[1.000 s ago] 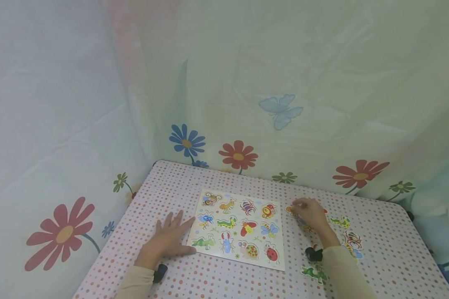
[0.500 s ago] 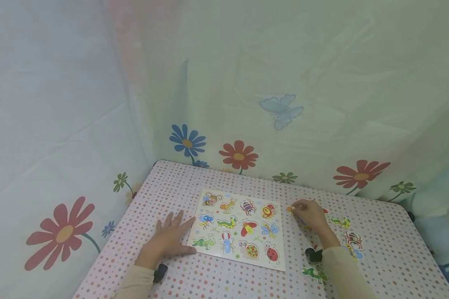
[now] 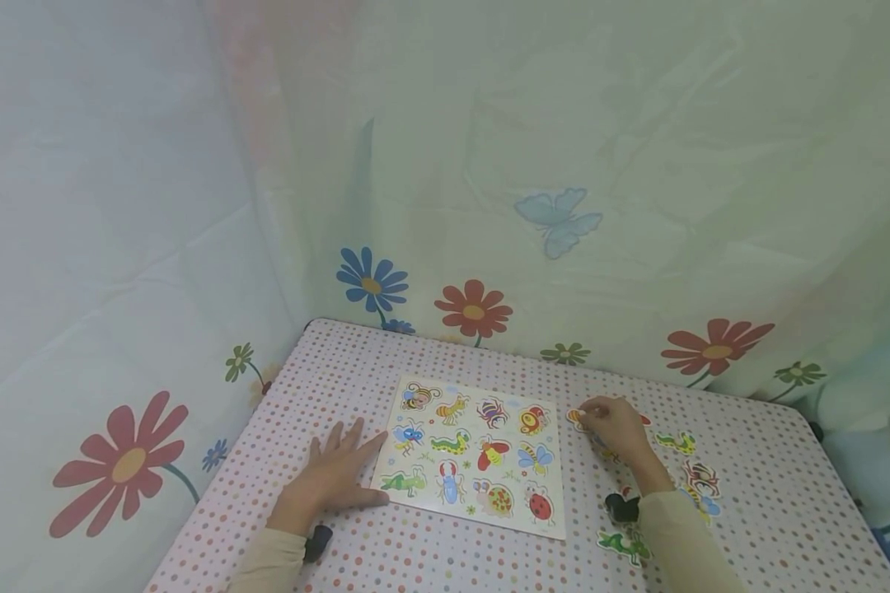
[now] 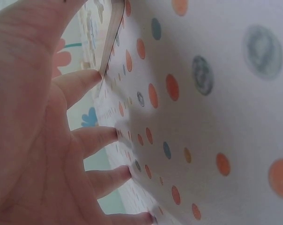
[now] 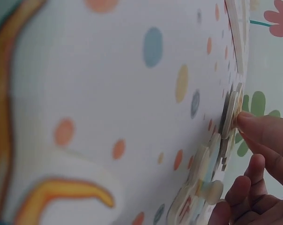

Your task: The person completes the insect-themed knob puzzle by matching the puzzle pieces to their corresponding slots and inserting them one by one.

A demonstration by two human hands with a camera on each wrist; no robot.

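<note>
My left hand [image 3: 334,475] lies spread on the dotted cloth, its thumb and index fingertip against the left edge of a white puzzle board [image 3: 556,529] with printed insects. The board's thin edge [image 4: 112,35] shows beside the index finger in the left wrist view. To the right of the board, my right hand [image 3: 619,430] pinches an orange-striped insect piece [image 3: 574,417]. That piece [image 5: 231,112] appears edge-on at the thumb tip in the right wrist view. A second flat piece with a round knob [image 5: 197,185] lies below the curled fingers. My hand hides part of the pieces underneath.
Right of the right forearm lie a green caterpillar piece [image 3: 676,442], a spider piece [image 3: 700,478] and a blue-winged insect piece [image 3: 704,501]. A grasshopper piece [image 3: 623,543] lies near the right sleeve. A flower-printed curtain [image 3: 430,206] stands behind the table.
My right fingertips have shifted slightly over the orange-striped piece and cover a little more of it. The left hand and the board have stayed put.
</note>
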